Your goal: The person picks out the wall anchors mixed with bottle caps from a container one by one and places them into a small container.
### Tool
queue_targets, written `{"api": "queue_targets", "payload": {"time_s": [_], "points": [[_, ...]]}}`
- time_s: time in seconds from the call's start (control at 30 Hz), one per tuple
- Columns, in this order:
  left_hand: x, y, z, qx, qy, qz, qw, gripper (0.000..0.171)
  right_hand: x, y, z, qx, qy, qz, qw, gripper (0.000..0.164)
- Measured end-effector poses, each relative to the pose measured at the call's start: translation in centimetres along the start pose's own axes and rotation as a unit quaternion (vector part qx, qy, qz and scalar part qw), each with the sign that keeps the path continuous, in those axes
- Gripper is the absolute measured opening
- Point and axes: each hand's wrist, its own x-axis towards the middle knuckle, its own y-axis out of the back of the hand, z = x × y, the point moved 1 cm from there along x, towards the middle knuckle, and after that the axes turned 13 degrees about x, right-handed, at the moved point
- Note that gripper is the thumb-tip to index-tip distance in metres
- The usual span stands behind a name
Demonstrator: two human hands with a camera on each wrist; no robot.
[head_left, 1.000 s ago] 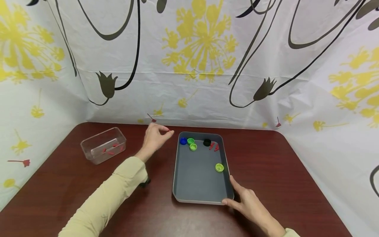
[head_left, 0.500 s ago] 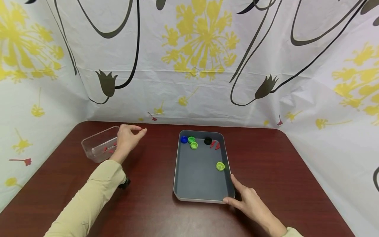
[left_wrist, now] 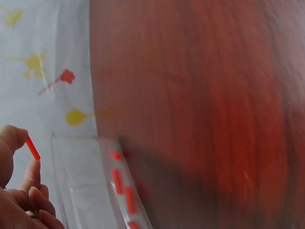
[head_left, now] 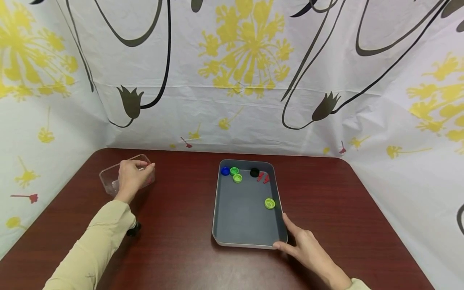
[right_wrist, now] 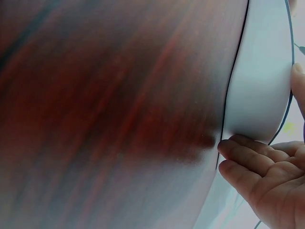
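Note:
My left hand [head_left: 131, 177] is over the clear plastic container [head_left: 108, 175] at the table's left. Its thumb and index finger pinch a small red stick-like piece [left_wrist: 33, 148], seen in the left wrist view. Several similar red pieces [left_wrist: 117, 181] lie in that container, partly hidden by the hand in the head view. My right hand [head_left: 308, 249] holds the near right corner of the grey tray [head_left: 243, 217], thumb at the front edge and fingers along the right side. Two red pieces [head_left: 266, 179] lie inside the tray near a black cap [head_left: 254, 172].
Also in the tray are a blue cap [head_left: 225, 170], a green cap [head_left: 234, 171], a light green cap [head_left: 237, 178] and a yellow-green cap [head_left: 270, 203]. A patterned white sheet [head_left: 232, 121] hangs behind the dark wooden table [head_left: 174, 241].
My left hand has moved left from beside the tray's far left corner to over the clear container, the red piece still pinched. The right hand has stayed at the tray's corner.

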Motion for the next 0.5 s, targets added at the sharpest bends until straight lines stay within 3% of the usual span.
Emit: {"api": "queue_targets", "payload": {"time_s": [0.23,0.5], "points": [[0.0,0.3,-1.4,0.024,0.025,-0.007,0.9994,0.039,-0.1,0.1,0.0,0.003,-0.008,-0.001,1.0,0.081],[-0.2,0.0,-2.3,0.048,0.004,0.02,0.9986,0.037,0.0,0.1,0.0,0.003,-0.008,-0.002,1.0,0.081]]}}
